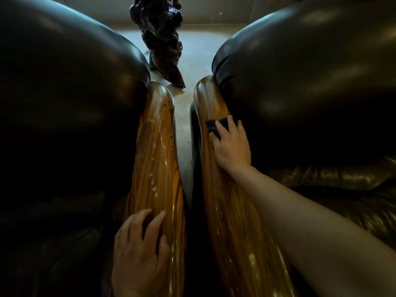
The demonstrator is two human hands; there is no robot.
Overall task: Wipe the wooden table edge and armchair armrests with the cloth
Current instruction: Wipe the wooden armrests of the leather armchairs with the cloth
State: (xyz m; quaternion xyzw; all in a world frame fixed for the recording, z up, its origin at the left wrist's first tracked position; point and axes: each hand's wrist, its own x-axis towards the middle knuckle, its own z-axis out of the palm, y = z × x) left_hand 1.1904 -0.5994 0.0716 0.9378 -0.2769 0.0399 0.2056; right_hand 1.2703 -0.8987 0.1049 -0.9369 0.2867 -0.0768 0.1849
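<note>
1. Leather cushion (64,103) fills the far left of your view, dark and glossy, bulging over the wood beside it.
2. Next comes the left armrest (157,146), polished striped wood. Pale wet-looking streaks and droplets run down its top, so you have either just passed over it or it needs another pass; I cannot tell which.
3. Your left hand (139,249) lies flat on the near end of that armrest, fingers spread and relaxed, with nothing in it. It seems to be bracing you, not working.
4. Between the two chairs a narrow strip of pale floor (182,133) shows, and a dark gnarled wood carving (162,46) stands further back on it.
5. Right armrest (216,168) follows, same striped wood. Your right hand (232,144) is pressed palm-down partway along it, toward the far end, fingers loosely curled over the dark cloth (216,125), which lies bunched on the wood under your fingertips.
6. Another leather cushion (300,82) closes the right side, touching the armrest's inner edge.
7. Progress, as a judgement: you are mid-wipe on the right armrest, with its rounded far tip not yet reached by the cloth. No worktop edge is in view, so whether that part is done cannot be said from here.
</note>
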